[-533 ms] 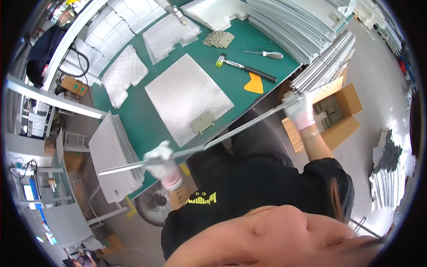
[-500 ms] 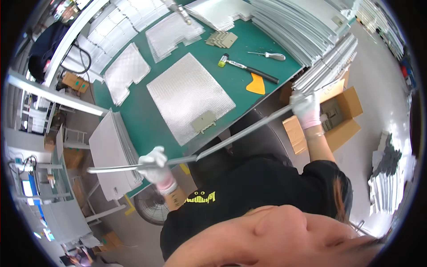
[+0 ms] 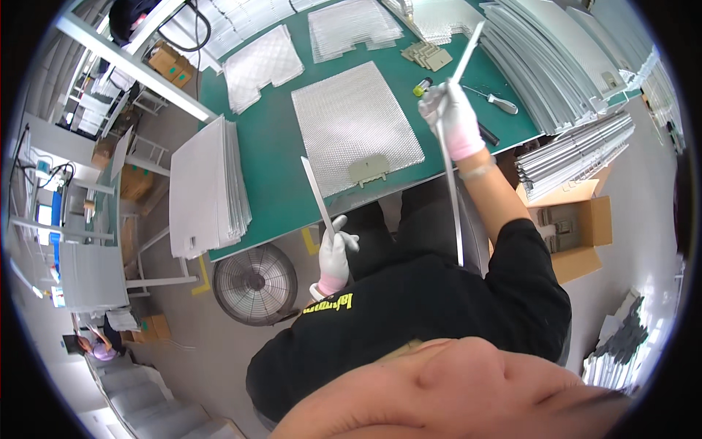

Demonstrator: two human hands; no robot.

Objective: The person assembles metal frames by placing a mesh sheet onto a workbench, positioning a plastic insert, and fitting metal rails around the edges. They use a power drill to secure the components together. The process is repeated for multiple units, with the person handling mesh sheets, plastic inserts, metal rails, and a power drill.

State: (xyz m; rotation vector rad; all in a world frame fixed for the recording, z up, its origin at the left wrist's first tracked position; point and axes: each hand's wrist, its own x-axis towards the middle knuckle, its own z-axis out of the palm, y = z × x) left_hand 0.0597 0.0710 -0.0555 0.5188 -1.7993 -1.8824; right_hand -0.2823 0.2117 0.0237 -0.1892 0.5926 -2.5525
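In a white glove, my left hand (image 3: 334,260) is closed around the lower end of a thin metal strip (image 3: 316,192). The strip slants up over the table's front edge. My right hand (image 3: 452,121), gloved as well, is raised above the table's right part, gripping another metal strip (image 3: 469,53) that points up and away. A slim length (image 3: 453,197) also runs down from this hand toward my lap; whether both lengths are one bent piece I cannot tell. Between my hands lies a silvery mesh-textured panel (image 3: 355,121) with a grey-beige bracket (image 3: 369,170) on its near edge.
A mallet (image 3: 423,86), partly behind my right hand, and a screwdriver (image 3: 503,104) lie on the green table (image 3: 267,172). White panels (image 3: 208,186) are stacked left, metal profiles (image 3: 545,66) right. Several brackets (image 3: 426,55) lie farther back. A carton (image 3: 599,219) and a fan (image 3: 256,284) stand below.
My right hand has moved up and left over the table, my left hand rightward. The strips, stretched across in front of me before, now point upward, with one length hanging down.
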